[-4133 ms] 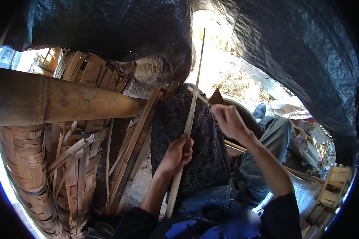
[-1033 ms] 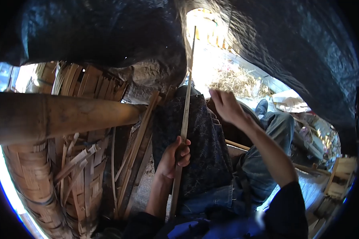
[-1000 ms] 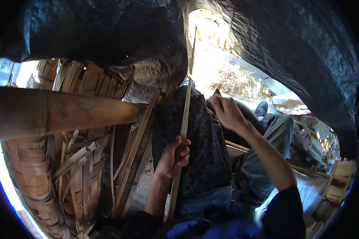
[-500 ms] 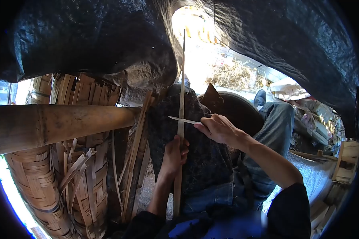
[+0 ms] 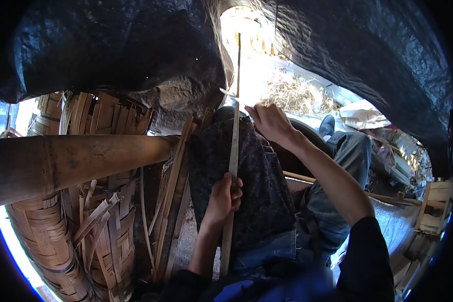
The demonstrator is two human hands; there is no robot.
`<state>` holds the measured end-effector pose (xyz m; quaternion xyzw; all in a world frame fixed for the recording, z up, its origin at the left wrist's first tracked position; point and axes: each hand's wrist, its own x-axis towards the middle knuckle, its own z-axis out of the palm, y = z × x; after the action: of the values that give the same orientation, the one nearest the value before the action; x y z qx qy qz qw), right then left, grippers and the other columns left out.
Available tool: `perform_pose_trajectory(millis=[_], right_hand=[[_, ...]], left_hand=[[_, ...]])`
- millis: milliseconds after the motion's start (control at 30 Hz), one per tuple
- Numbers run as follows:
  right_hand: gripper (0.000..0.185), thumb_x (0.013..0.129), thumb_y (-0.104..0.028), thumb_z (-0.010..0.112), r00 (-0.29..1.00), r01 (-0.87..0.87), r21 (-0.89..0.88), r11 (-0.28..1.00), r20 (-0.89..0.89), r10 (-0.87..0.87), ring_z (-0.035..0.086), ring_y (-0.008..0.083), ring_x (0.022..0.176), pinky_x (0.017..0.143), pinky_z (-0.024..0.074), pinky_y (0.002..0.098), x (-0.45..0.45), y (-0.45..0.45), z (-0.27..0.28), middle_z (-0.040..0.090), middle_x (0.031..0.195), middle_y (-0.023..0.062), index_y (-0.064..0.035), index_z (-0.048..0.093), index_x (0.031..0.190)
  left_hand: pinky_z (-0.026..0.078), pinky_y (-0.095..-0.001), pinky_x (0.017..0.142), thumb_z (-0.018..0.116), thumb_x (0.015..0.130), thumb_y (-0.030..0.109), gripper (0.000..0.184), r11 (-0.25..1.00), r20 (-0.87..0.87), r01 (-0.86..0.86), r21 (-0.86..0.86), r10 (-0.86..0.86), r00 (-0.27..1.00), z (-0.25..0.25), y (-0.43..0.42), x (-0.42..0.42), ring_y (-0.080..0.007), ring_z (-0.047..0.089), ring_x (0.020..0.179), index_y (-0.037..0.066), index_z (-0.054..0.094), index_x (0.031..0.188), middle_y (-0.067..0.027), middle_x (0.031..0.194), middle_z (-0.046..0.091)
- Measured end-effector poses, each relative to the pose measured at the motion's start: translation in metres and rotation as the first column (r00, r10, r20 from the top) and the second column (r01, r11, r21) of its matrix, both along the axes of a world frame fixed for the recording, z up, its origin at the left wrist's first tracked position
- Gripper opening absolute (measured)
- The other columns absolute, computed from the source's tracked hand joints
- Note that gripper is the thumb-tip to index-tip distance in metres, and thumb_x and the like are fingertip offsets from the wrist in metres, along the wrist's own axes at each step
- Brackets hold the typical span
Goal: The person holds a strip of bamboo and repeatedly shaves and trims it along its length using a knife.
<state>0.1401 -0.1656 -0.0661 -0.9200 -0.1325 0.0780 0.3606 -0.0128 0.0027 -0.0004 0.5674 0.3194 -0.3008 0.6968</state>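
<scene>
A long, narrow bamboo strip [image 5: 234, 156] stands lengthwise over my lap, its thin far end reaching up into the bright opening. My left hand [image 5: 223, 200] is closed around its lower part. Farther up, my right hand [image 5: 273, 124] grips a knife [image 5: 230, 94], whose pale blade lies across the strip, apparently touching it. The knife's handle is mostly hidden by the fingers. A dark patterned cloth [image 5: 264, 186] covers my thigh beneath the strip.
At left a thick bamboo pole [image 5: 85, 158] juts in above woven bamboo baskets [image 5: 45, 236]. Split bamboo slats [image 5: 171, 201] lean beside my left arm. Dark plastic sheeting [image 5: 110, 45] hangs overhead. A pile of shavings [image 5: 299, 95] lies beyond; a wooden crate [image 5: 437, 199] stands at right.
My right hand has moved the knife away from me along the strip, toward its far end. My left hand keeps its hold, and the strip has shifted slightly right in view.
</scene>
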Motion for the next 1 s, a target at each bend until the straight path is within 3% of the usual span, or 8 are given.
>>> perform_pose_trajectory(millis=[33, 100, 233, 300, 367, 500, 700, 1000], right_hand=[[0.048, 0.098, -0.032, 0.04, 0.989, 0.021, 0.09, 0.996, 0.144, -0.034, 0.048, 0.0238, 0.035, 0.036, 0.0373, 0.0379, 0.005, -0.002, -0.004, 0.049, 0.045, 0.0136, 0.0003, 0.052, 0.064], [0.046, 0.098, -0.033, 0.037, 0.999, 0.015, 0.243, 0.97, 0.041, -0.026, 0.038, 0.0181, 0.032, 0.034, 0.0327, 0.0361, -0.003, -0.005, 0.005, 0.043, 0.043, 0.0094, 0.0, 0.051, 0.07], [0.037, 0.099, -0.032, 0.036, 0.962, -0.08, 0.273, 0.959, -0.23, 0.146, 0.031, 0.0203, 0.034, 0.039, 0.0319, 0.0375, -0.057, -0.011, 0.021, 0.034, 0.044, 0.0088, -0.0025, 0.046, 0.079], [0.035, 0.098, -0.028, 0.04, 0.902, -0.193, 0.343, 0.919, 0.431, 0.029, 0.039, 0.0269, 0.038, 0.042, 0.034, 0.038, -0.081, -0.008, 0.008, 0.038, 0.047, 0.0116, -0.003, 0.044, 0.074], [0.033, 0.096, -0.027, 0.043, 0.947, -0.243, 0.323, 0.915, 0.284, 0.151, 0.042, 0.0293, 0.041, 0.044, 0.0352, 0.0386, -0.092, -0.015, 0.009, 0.04, 0.049, 0.0126, -0.0029, 0.044, 0.073], [0.032, 0.094, -0.026, 0.048, 0.942, -0.335, 0.215, 0.917, 0.039, 0.335, 0.046, 0.0315, 0.043, 0.044, 0.0363, 0.0398, -0.09, -0.014, 0.005, 0.044, 0.049, 0.0132, -0.0027, 0.045, 0.072], [0.035, 0.092, -0.031, 0.052, 0.924, -0.371, 0.007, 0.929, 0.104, 0.368, 0.048, 0.032, 0.039, 0.038, 0.0379, 0.0395, -0.081, -0.007, 0.008, 0.044, 0.045, 0.0119, -0.0032, 0.046, 0.072], [0.034, 0.093, -0.024, 0.051, 0.975, -0.221, 0.069, 0.973, 0.036, 0.218, 0.052, 0.0351, 0.046, 0.043, 0.0389, 0.0413, -0.026, 0.021, -0.013, 0.048, 0.051, 0.0178, -0.0005, 0.047, 0.068]], left_hand=[[0.023, -0.0206, 0.038, 0.03, 0.099, 0.041, 0.041, 0.999, 0.011, -0.018, -0.046, 0.019, 1.0, -0.001, 0.002, 0.0, -0.0045, 0.029, 0.042, 0.009, 0.05, 0.083, 0.0056, 0.057, 0.036], [0.024, -0.0209, 0.038, 0.03, 0.099, 0.04, 0.041, 0.995, 0.03, -0.055, -0.088, 0.058, 0.998, -0.002, 0.007, 0.001, -0.0051, 0.03, 0.041, 0.008, 0.051, 0.083, 0.0049, 0.056, 0.036], [0.025, -0.0218, 0.037, 0.028, 0.099, 0.04, 0.041, 0.955, 0.006, -0.104, -0.278, 0.11, 0.994, -0.008, 0.014, -0.001, -0.0071, 0.031, 0.039, 0.008, 0.051, 0.086, 0.0024, 0.053, 0.038], [0.025, -0.0223, 0.037, 0.026, 0.099, 0.04, 0.042, 0.946, 0.008, -0.093, -0.311, 0.1, 0.995, -0.014, 0.023, -0.003, -0.0076, 0.032, 0.038, 0.008, 0.051, 0.087, 0.0014, 0.053, 0.039], [0.022, -0.0213, 0.035, 0.029, 0.098, 0.042, 0.04, 0.779, -0.057, -0.149, -0.61, 0.144, 0.988, -0.023, 0.034, -0.006, -0.0067, 0.028, 0.034, 0.009, 0.049, 0.086, 0.0036, 0.05, 0.033], [0.02, -0.0198, 0.033, 0.031, 0.098, 0.042, 0.037, 0.747, -0.088, -0.149, -0.648, 0.121, 0.989, -0.023, 0.036, -0.005, -0.005, 0.023, 0.032, 0.012, 0.047, 0.084, 0.0061, 0.049, 0.029], [0.018, -0.0187, 0.034, 0.029, 0.099, 0.042, 0.035, 0.722, -0.13, -0.196, -0.663, 0.147, 0.981, -0.027, 0.041, -0.007, -0.0028, 0.02, 0.032, 0.016, 0.044, 0.081, 0.0081, 0.05, 0.027], [0.017, -0.0183, 0.033, 0.027, 0.1, 0.041, 0.035, 0.711, -0.19, -0.227, -0.665, 0.133, 0.973, -0.028, 0.039, -0.011, -0.002, 0.02, 0.032, 0.018, 0.042, 0.078, 0.0088, 0.05, 0.026]])
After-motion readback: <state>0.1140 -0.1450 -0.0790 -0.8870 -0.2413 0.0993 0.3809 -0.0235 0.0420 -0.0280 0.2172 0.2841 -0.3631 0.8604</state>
